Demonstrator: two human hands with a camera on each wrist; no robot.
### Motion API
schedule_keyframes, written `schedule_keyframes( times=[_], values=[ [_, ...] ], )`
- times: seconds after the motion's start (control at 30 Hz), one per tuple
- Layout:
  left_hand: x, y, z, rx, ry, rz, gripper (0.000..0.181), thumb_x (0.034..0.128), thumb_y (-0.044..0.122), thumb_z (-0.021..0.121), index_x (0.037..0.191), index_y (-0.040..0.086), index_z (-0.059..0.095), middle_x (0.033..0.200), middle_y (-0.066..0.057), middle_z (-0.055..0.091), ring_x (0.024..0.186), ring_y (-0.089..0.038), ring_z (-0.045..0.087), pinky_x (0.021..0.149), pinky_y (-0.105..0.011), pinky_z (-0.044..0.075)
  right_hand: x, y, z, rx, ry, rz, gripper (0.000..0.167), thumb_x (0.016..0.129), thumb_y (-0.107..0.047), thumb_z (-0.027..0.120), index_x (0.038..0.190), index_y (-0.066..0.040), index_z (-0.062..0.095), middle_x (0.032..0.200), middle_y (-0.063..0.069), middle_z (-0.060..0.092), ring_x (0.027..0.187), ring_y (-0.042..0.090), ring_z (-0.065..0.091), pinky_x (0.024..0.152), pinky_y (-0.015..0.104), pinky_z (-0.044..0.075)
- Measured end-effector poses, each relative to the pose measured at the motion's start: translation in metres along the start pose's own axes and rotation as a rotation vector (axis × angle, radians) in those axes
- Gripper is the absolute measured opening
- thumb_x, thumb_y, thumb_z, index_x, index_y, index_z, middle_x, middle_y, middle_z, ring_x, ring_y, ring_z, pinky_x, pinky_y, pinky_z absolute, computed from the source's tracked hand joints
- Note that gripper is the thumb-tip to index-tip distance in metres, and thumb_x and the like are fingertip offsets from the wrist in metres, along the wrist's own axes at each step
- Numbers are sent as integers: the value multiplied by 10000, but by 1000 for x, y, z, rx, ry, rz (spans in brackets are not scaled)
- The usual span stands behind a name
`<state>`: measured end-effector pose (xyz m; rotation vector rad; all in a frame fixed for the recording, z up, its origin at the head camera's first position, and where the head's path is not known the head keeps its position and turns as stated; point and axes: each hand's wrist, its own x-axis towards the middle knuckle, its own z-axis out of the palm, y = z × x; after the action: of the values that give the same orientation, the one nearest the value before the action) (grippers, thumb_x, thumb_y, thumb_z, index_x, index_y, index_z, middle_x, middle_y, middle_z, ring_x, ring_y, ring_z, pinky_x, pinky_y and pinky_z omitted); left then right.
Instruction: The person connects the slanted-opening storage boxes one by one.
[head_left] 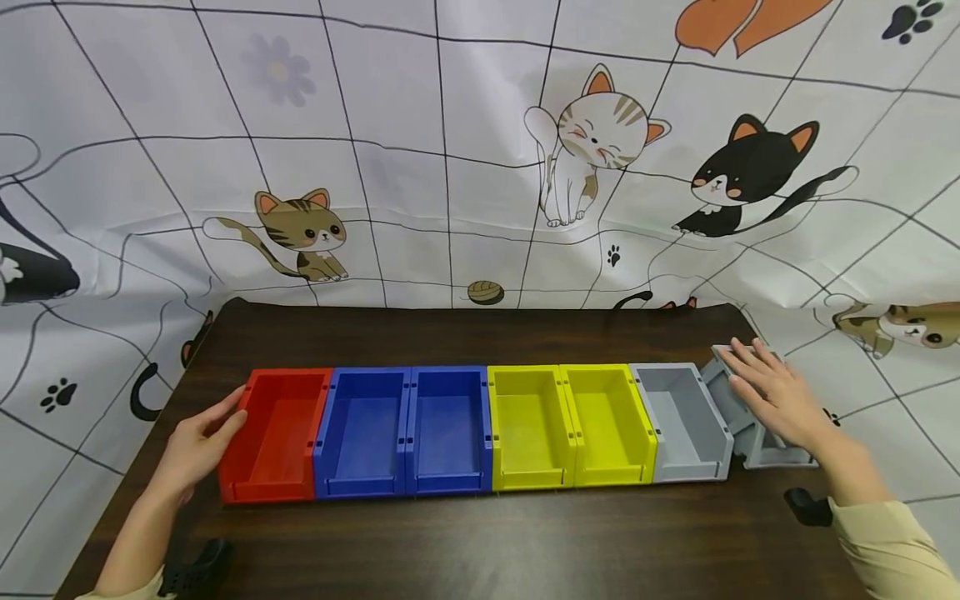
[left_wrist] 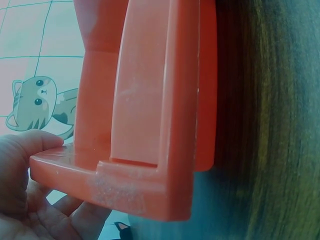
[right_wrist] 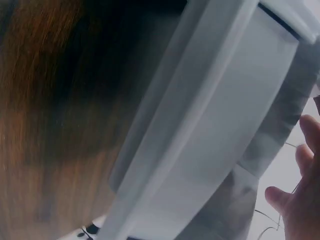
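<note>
In the head view a row of plastic storage bins lies on the table. At its left end is a red bin, where my left hand grips the left wall. In the left wrist view the thumb lies over that wall's rim, with the fingers outside it. A second grey bin stands skewed at the right end, beside the first grey bin. My right hand is over its right side with fingers extended, hiding much of it. The right wrist view shows this bin's wall close up.
Between the ends sit two blue bins and two yellow bins, side by side. The dark wooden table ends just behind the row. A white cat-print cloth hangs at the back and sides.
</note>
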<state>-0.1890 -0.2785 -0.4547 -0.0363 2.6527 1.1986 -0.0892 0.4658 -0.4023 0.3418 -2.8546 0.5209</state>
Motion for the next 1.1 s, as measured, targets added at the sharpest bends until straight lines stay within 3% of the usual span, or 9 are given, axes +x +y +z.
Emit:
schedule_keyframes(
  times=[0.17,0.27,0.37,0.53,0.8,0.87,1.03,1.1],
  values=[
    [11,-18,2,-9,7,-5,652,956,525,391,1496,218,193,1454,-315,235,1253,-513,314,909,-626,362,1,0,8,-60,-81,46,485,1013,-218,368,1489,-181,281,1554,55,115,1425,255,-33,994,708,-21],
    [19,-37,5,17,48,5,661,937,572,378,1494,259,207,1454,-292,273,1239,-504,348,885,-624,382,1,2,17,-82,-120,63,490,1024,-239,330,1503,-198,233,1558,67,86,1422,261,-55,983,714,-52],
    [23,-52,8,-9,50,26,691,919,614,362,1494,273,184,1458,-299,254,1238,-535,326,862,-667,360,-3,2,27,-87,-133,87,497,1025,-248,323,1508,-206,211,1550,123,106,1420,288,-47,972,722,-66],
    [18,-57,9,-18,68,27,699,912,626,361,1493,277,190,1461,-285,266,1238,-529,334,858,-665,365,-6,1,34,-105,-131,99,506,1023,-263,318,1511,-233,188,1536,166,150,1419,312,-32,952,725,-108],
    [-1,-32,3,-24,40,-7,682,939,574,371,1495,227,181,1448,-320,247,1234,-527,332,883,-637,372,-4,-1,35,-140,-173,97,519,1023,-288,309,1516,-245,151,1559,79,52,1415,309,-69,949,711,-146],
    [2,-35,6,-33,51,3,717,917,617,361,1494,224,196,1446,-313,264,1222,-521,356,870,-627,391,-6,-1,34,-127,-177,112,519,1026,-288,301,1517,-241,141,1559,90,41,1411,332,-70,945,709,-155],
    [-9,0,8,-43,22,-13,693,956,541,365,1490,126,210,1437,-333,261,1225,-510,360,877,-596,409,-12,1,34,-88,-165,147,512,1027,-284,305,1515,-221,162,1556,110,49,1402,388,-42,939,722,-140],
    [-18,24,6,-18,9,-18,646,988,443,377,1479,56,216,1409,-356,292,1199,-508,382,877,-586,418,-14,2,34,-79,-149,153,509,1026,-279,317,1512,-211,181,1552,122,70,1401,394,-28,936,733,-122]
  ],
)
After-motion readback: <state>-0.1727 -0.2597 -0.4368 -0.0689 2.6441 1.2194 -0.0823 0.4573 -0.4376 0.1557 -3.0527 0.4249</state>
